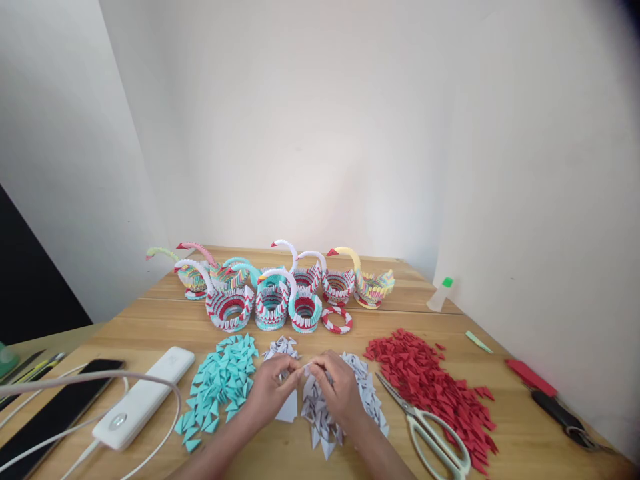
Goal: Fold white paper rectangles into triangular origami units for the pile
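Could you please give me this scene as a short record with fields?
left hand: fingers pinching a small pale piece
right hand: fingers at the same piece, above the pale pile
left of hands: teal pile, white power bank, dark phone
right of hands: red pile, scissors
behind: folded swans, red-and-white ring
piece's exact shape: cannot tell
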Tool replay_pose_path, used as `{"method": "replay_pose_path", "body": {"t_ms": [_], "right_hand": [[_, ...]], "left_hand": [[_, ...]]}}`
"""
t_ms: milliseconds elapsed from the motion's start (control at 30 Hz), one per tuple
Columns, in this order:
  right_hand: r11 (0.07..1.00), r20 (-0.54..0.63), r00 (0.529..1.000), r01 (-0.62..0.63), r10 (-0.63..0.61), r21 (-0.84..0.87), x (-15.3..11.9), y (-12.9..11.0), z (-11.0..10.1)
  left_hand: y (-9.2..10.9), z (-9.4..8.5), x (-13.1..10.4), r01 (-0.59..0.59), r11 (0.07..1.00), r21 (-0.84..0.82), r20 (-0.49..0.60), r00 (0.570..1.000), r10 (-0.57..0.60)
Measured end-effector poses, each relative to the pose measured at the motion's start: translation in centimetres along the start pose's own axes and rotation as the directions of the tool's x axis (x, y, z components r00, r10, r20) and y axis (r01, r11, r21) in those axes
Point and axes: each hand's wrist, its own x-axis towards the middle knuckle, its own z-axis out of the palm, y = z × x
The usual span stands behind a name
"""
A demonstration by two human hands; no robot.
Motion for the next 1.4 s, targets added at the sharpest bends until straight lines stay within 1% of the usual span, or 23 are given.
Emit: {"method": "replay_pose_path", "body": {"t_ms": [167,467,833,967,1133,1233,1333,1400], "right_hand": [[1.0,-0.001,1.0,-0.007,0.007,-0.016,0.0,0.1,-0.1],[1.0,0.014,1.0,0.007,-0.007,-0.021,0.1,0.1,-0.2],[1.0,0.015,1.0,0.004,-0.004,0.002,0.0,0.0,-0.2],[1.0,0.016,1.0,0.008,-0.008,0.02,-0.1,0.2,-0.1],[0.998,0.041,0.998,-0.052,0.051,0.029,-0.2,0.4,0.3],[0.992,0.061,0.992,-0.115,0.112,0.049,0.0,0.3,0.3],[0.987,0.071,0.989,-0.137,0.131,0.079,0.5,0.2,0.0],[0.99,0.067,0.991,-0.119,0.114,0.081,0.8,0.2,-0.2]], "left_hand": [[0.2,-0.2,0.2,0.03,1.0,-0.007,-0.034,0.999,-0.03],[0.2,0.1,0.0,0.069,0.997,-0.044,-0.04,0.997,-0.071],[0.4,0.0,0.1,0.084,0.993,-0.085,-0.029,0.996,-0.086],[0.1,0.2,0.1,0.081,0.994,-0.077,-0.033,0.996,-0.083],[-0.6,0.6,-0.1,0.064,0.996,-0.055,0.017,0.998,-0.063],[-0.4,0.3,-0.2,0.082,0.991,-0.11,0.025,0.997,-0.079],[0.0,-0.3,0.0,0.147,0.964,-0.222,0.022,0.989,-0.146],[0.2,-0.7,0.2,0.191,0.924,-0.33,0.076,0.981,-0.176]]}}
